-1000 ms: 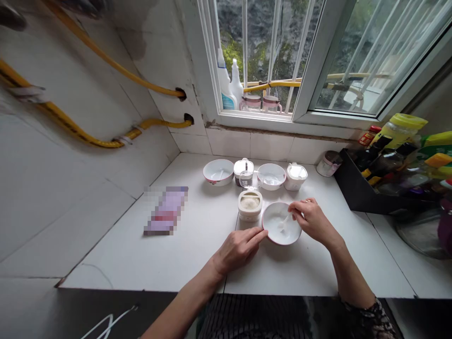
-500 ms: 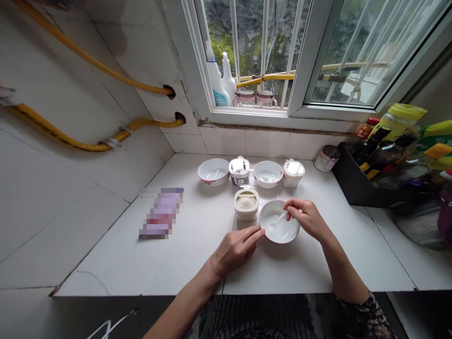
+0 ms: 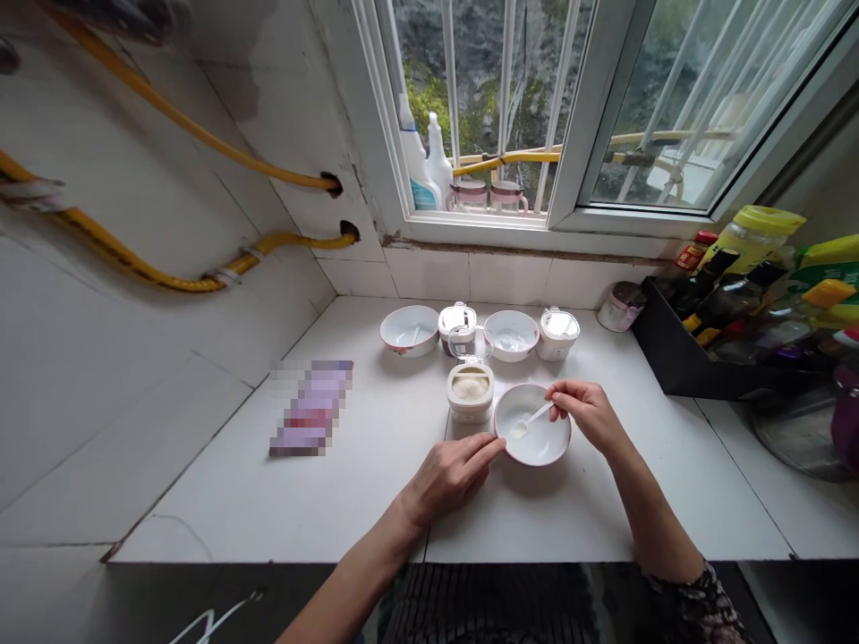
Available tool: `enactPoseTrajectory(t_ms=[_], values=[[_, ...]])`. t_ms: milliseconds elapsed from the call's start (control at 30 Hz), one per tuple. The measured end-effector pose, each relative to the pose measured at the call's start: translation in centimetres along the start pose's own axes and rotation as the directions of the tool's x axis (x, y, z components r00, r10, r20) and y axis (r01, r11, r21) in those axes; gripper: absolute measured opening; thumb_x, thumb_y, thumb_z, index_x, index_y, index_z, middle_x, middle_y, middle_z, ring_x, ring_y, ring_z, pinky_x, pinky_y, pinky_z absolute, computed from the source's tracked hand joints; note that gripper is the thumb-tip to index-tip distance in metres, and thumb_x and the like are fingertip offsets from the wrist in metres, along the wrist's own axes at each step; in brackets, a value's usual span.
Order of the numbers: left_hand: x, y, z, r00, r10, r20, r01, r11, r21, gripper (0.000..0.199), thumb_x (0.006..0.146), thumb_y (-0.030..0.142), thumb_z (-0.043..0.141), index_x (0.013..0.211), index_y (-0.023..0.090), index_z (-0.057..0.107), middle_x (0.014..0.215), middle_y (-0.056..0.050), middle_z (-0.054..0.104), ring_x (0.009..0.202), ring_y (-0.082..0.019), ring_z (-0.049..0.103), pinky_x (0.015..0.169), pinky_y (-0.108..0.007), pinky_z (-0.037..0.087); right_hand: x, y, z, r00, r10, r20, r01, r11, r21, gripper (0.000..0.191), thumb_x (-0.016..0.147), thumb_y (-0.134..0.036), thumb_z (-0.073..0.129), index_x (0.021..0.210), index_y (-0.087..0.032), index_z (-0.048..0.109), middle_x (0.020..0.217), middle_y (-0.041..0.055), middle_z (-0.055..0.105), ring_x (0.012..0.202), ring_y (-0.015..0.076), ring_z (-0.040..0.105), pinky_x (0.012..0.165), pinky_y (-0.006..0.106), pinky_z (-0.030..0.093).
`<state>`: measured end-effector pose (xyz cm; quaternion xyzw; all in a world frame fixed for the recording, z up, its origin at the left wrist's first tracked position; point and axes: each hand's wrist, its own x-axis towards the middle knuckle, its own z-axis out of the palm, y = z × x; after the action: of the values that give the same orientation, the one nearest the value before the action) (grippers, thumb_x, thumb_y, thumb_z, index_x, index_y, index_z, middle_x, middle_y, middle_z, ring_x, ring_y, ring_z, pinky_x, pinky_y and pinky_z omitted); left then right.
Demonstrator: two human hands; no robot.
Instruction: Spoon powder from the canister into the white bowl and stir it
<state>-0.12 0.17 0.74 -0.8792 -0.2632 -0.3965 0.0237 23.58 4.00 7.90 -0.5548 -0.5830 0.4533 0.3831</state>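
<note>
A small white spoon (image 3: 535, 417) is pinched in my right hand (image 3: 585, 413), its tip low inside a white bowl (image 3: 547, 445) with a pink rim. Some white grains show at the spoon's tip. My left hand (image 3: 451, 478) has its fingertips on the bowl's left rim; the thumb is partly hidden. Just left of the bowl stands a seasoning jar (image 3: 470, 410) with its clear lid raised, pale granules inside.
Behind are two more bowls (image 3: 409, 331), (image 3: 511, 335) and two lidded jars (image 3: 457, 326), (image 3: 559, 334). A black box (image 3: 671, 358) of bottles stands right. A pixelated purple item (image 3: 312, 409) lies left on the white counter (image 3: 228, 483).
The spoon's tip is a little clearer in the bowl, with white grains on it, and my right hand has shifted slightly. My left hand stays at the rim. The whole view has moved slightly.
</note>
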Motion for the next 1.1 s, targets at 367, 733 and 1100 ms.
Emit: enactPoseTrajectory(t_ms=[367, 733, 1100], values=[[-0.1, 0.0, 0.1, 1.0, 0.006, -0.013, -0.005, 1.0, 0.02, 0.033, 0.092, 0.005, 0.039, 0.12, 0.012, 0.055, 0.099, -0.01, 0.07, 0.083, -0.016, 0.07, 0.064, -0.023, 0.059, 0.6, 0.0, -0.4, 0.998, 0.022, -0.057, -0.011, 0.981, 0.193, 0.02, 0.065, -0.036, 0.064, 0.068, -0.017, 0.067, 0.051, 0.0025, 0.064, 0.054, 0.0143, 0.049, 0.059, 0.03, 0.042], [-0.1, 0.1, 0.2, 1.0, -0.005, -0.023, 0.006, 1.0, 0.029, 0.035, 0.091, 0.005, 0.039, 0.121, 0.013, 0.055, 0.1, -0.011, 0.07, 0.085, -0.016, 0.07, 0.067, -0.023, 0.059, 1.4, -2.4, 4.1, 0.772, -0.581, -0.256, 0.514, 0.809, -0.286, 0.015, 0.092, -0.027, 0.051, 0.09, -0.02, 0.065, 0.072, 0.0037, 0.072, 0.073, 0.0198, 0.065, 0.076, 0.036, 0.045], [0.1, 0.1, 0.1, 0.999, -0.001, -0.037, 0.002, 1.0, 0.029, 0.034, 0.091, 0.005, 0.04, 0.121, 0.013, 0.055, 0.099, -0.011, 0.071, 0.082, -0.016, 0.071, 0.065, -0.023, 0.06, 1.5, -1.9, 4.2, 0.803, -0.533, -0.265, 0.492, 0.845, -0.211, 0.014, 0.091, -0.028, 0.053, 0.09, -0.021, 0.066, 0.072, 0.0035, 0.074, 0.072, 0.0198, 0.066, 0.078, 0.037, 0.045]])
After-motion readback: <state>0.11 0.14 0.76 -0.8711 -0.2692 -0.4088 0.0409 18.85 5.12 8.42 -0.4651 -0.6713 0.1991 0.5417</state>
